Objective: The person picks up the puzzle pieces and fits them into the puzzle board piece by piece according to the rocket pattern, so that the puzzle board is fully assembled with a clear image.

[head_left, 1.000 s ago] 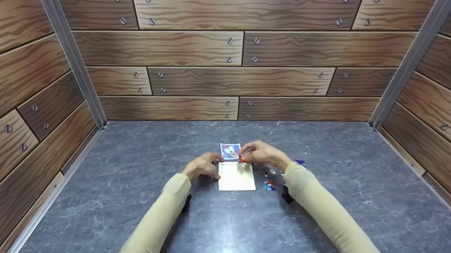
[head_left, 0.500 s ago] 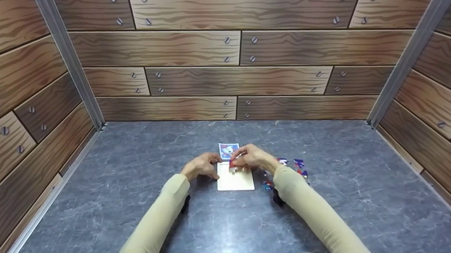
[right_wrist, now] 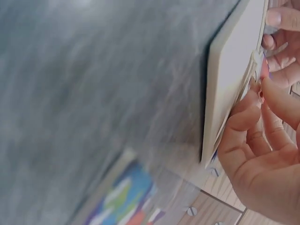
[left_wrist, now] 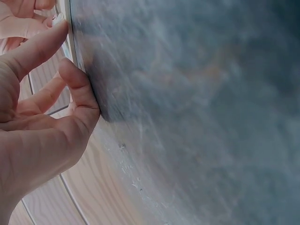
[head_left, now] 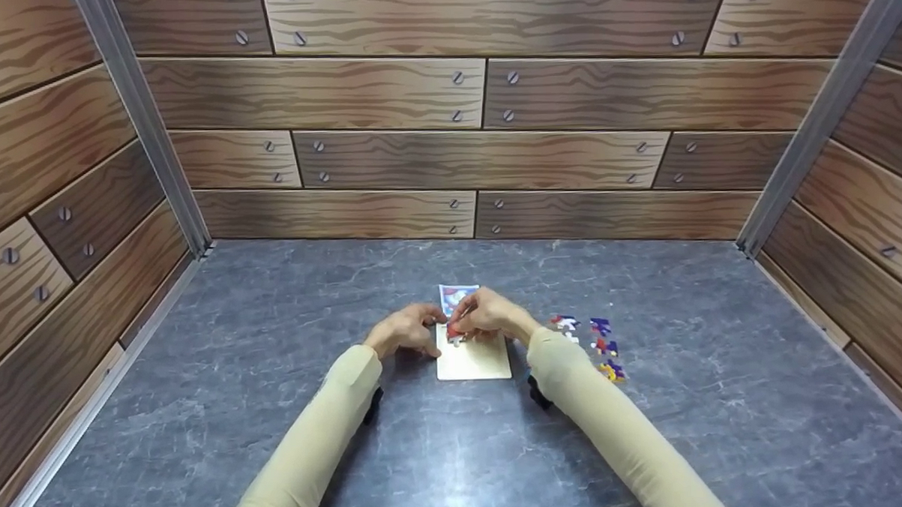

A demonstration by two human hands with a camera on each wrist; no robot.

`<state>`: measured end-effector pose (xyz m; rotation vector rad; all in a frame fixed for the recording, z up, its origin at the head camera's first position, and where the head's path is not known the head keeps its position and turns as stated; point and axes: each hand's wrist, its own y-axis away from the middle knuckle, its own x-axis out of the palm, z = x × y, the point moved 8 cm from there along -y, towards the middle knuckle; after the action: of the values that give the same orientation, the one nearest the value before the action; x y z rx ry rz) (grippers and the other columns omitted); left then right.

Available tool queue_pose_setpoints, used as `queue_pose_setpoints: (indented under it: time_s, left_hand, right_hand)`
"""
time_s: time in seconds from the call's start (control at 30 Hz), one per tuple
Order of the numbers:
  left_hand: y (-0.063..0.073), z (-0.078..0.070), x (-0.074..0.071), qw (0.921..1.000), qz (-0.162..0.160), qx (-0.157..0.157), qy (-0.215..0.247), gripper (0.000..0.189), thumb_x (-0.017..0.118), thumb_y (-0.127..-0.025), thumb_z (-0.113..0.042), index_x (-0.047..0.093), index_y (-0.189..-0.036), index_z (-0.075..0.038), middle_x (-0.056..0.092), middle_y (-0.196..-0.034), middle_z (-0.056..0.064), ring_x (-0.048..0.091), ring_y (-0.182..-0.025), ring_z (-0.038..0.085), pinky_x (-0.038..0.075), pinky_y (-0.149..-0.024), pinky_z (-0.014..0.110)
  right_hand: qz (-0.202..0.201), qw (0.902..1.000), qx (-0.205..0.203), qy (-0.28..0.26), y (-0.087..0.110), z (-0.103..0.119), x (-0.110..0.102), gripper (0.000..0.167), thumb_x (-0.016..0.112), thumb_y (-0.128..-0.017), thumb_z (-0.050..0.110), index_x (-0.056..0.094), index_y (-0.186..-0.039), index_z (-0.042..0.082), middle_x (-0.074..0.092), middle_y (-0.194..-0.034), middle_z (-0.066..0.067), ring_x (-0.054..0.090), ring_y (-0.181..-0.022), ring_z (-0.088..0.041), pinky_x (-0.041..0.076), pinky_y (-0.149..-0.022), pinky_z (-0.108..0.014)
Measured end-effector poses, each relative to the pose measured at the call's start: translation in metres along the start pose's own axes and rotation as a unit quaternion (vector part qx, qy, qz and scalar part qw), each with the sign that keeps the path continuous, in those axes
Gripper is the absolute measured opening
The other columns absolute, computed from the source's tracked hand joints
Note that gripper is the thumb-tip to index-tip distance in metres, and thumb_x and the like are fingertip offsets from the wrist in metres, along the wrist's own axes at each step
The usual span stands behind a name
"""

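Observation:
A pale rectangular puzzle board (head_left: 479,363) lies on the table. My left hand (head_left: 406,331) rests at its left edge, the thumb (left_wrist: 44,49) and another fingertip touching the rim in the left wrist view. Over the board's upper left part, my right hand (head_left: 490,311) pinches a red and white jigsaw piece (head_left: 454,331) between thumb and fingers. Only a red sliver of that piece (right_wrist: 265,68) shows in the right wrist view, as fingers cover the rest. Whether it touches the board's surface I cannot tell.
Behind the board lies a printed picture card (head_left: 458,293), partly covered by the right hand. Several loose jigsaw pieces (head_left: 603,346) lie on the table (head_left: 697,425) to the right, some behind the sleeve. Wood-patterned walls (head_left: 568,159) stand at the back and sides.
My right hand has carried the jigsaw piece leftward from the board's upper right to its upper left. More loose pieces show beside the right sleeve. The left hand has stayed put.

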<state>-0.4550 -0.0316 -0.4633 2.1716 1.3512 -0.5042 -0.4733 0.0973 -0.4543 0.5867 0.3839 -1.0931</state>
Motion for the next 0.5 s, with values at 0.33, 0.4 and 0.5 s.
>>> queue_pose_setpoints:
  time_s: [0.33, 0.4, 0.5]
  left_hand:
    - [-0.0002, 0.0000, 0.0006, 1.0000, 0.002, 0.000, 0.002, 0.057, 0.076, -0.070, 0.010, 0.060, -0.124, -0.004, 0.055, -0.129, 0.019, 0.057, -0.077, 0.015, 0.051, -0.063, 0.020]
    - [0.0001, -0.0005, 0.0006, 1.0000, 0.002, 0.002, 0.004, 0.057, 0.076, -0.070, 0.010, 0.060, -0.124, -0.004, 0.055, -0.130, 0.020, 0.057, -0.076, 0.015, 0.050, -0.062, 0.020]
    - [0.0008, -0.0008, 0.0008, 1.0000, 0.003, 0.006, 0.004, 0.057, 0.075, -0.070, 0.010, 0.060, -0.123, -0.004, 0.055, -0.131, 0.021, 0.057, -0.074, 0.014, 0.050, -0.061, 0.020]
  right_hand:
    - [0.001, 1.0000, 0.008, -0.005, -0.0025, -0.0025, 0.0044, 0.014, 0.072, -0.085, 0.005, 0.069, -0.098, 0.001, 0.056, -0.068, 0.004, 0.048, -0.056, -0.008, 0.038, -0.050, -0.021]
    - [0.011, 0.9999, -0.002, 0.000, -0.0030, -0.0019, 0.0039, 0.019, 0.073, -0.083, 0.003, 0.069, -0.102, 0.000, 0.056, -0.071, 0.003, 0.048, -0.057, -0.007, 0.040, -0.050, -0.020]
    - [0.034, 0.9986, -0.034, 0.024, -0.0033, 0.0003, 0.0043, 0.030, 0.076, -0.078, -0.002, 0.068, -0.106, -0.002, 0.056, -0.078, 0.002, 0.048, -0.061, -0.007, 0.041, -0.051, -0.019]
